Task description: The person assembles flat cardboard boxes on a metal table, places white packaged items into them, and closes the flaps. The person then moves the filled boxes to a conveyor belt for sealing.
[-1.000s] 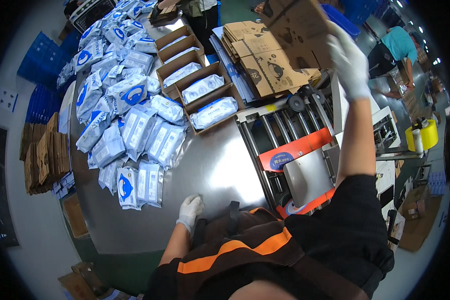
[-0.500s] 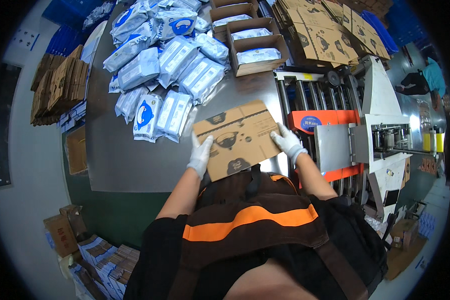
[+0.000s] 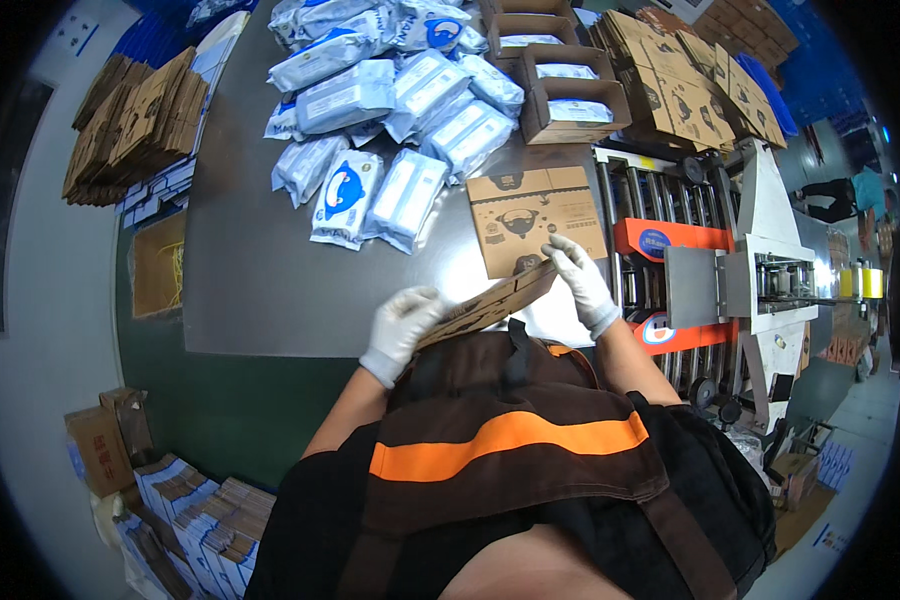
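In white gloves, my left hand (image 3: 404, 328) and my right hand (image 3: 580, 282) grip opposite ends of a flattened cardboard carton (image 3: 495, 305). It is held close to my apron, tilted so that I see it almost edge-on. Just beyond it a second flat carton (image 3: 535, 215), brown with dark prints, lies on the metal table (image 3: 260, 290). Farther left is a heap of white-and-blue soft packs (image 3: 430, 95), one of them with a blue cartoon animal (image 3: 346, 195) facing up.
Open cartons (image 3: 575, 110) with packs inside stand in a row at the far edge. Stacked flat cartons (image 3: 680, 95) lie to their right. A roller machine with orange side guards (image 3: 670, 238) adjoins the table's right side. More folded cartons (image 3: 135, 130) are at the left.
The single carton face seen between my hands has given way to two cartons: one flat on the table, one tilted up near my body. The view has shifted, so the table's contents appear farther right.
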